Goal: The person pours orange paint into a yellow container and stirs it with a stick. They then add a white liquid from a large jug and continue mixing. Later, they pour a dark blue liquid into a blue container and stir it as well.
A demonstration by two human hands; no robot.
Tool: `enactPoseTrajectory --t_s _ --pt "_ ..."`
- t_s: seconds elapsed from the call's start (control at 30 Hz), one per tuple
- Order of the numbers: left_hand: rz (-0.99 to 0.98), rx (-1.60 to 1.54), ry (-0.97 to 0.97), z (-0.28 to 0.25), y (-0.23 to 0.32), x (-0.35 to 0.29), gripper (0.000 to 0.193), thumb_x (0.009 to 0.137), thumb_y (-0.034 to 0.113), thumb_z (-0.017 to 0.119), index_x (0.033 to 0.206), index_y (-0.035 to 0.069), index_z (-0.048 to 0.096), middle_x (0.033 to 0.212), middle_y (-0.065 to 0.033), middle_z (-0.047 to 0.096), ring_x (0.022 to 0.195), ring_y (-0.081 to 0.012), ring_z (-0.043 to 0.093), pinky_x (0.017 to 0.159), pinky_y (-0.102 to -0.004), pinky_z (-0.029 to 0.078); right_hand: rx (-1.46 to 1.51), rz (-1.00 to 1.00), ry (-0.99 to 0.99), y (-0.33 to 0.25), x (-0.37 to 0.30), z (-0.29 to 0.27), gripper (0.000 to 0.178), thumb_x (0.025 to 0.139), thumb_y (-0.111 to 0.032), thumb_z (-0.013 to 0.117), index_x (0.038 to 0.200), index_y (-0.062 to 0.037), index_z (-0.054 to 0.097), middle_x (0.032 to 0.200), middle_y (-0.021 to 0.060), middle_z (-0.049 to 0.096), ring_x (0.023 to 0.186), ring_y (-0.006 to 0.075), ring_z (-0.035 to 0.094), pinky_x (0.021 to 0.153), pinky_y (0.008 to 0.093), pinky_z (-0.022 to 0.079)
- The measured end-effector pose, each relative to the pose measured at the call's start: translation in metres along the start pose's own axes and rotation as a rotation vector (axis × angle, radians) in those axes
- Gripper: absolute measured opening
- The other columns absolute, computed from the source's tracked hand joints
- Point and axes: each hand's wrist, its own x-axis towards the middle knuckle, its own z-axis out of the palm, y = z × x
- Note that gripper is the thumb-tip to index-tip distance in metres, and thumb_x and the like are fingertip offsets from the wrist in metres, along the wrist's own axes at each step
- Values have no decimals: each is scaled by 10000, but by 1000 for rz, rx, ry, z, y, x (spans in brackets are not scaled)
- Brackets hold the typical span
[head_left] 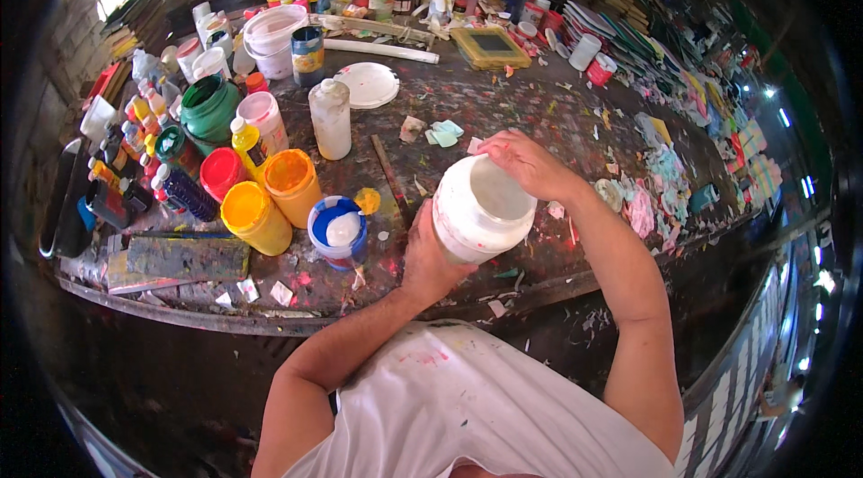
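A wide white plastic tub (pixel 457 224), its mouth uncovered, is tilted between my two hands above the front of the table. My left hand (pixel 430 260) is closed around its lower left side. Over the far rim curl the fingers of my right hand (pixel 529 165), gripping the tub from the top. A small white bit shows by these fingertips; I cannot make out what it is. Left of my left hand stands a blue paint pot (pixel 340 242) with a white blob on the blue paint. Close to it are a yellow paint pot (pixel 257 219) and an orange paint pot (pixel 292 186).
A white squeeze bottle (pixel 331 123) and a round white lid (pixel 367 85) are farther back. Paint bottles and a green jar (pixel 209 114) crowd the left. A flat stick (pixel 389 170) lies mid-table. Crumpled rags (pixel 661 174) and scraps cover the right. A framed screen (pixel 490 47) lies behind.
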Motion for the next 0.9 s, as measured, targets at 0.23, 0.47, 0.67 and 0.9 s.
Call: enactPoseTrajectory --t_s 0.23,0.47,0.67,0.9 --pt "9 36 -44 -4 4 6 1474 628 152 1102 1748 13 153 1751 -298 347 1613 -511 371 1338 -579 352 -6 -147 -128 -24 16 1 506 1191 -456 531 1177 -23 794 1318 146 751 1312 359 640 1187 505 446" --pt "-1 -4 -59 0 3 20 1482 627 161 1105 1744 2 144 1731 -310 361 1590 -521 397 1326 -584 363 363 -257 -134 -36 -13 -23 468 1163 -467 567 1158 -66 807 1495 126 683 1550 395 477 1293 578 322" --pt "3 35 13 14 3 12 1549 605 227 1130 1748 -28 116 1711 -306 375 1590 -499 386 1330 -590 327 -201 -166 63 -38 -72 -33 437 1004 -526 776 1208 -141 809 1602 170 623 1577 487 447 1280 653 336" --pt "306 -312 -61 -8 -22 72 1206 973 872 525 1730 -43 320 1748 -263 373 1649 -420 322 1376 -537 212 -382 -165 360 -15 -116 6 460 782 -173 970 1222 -191 839 1530 123 674 1474 435 585 1201 560 485"
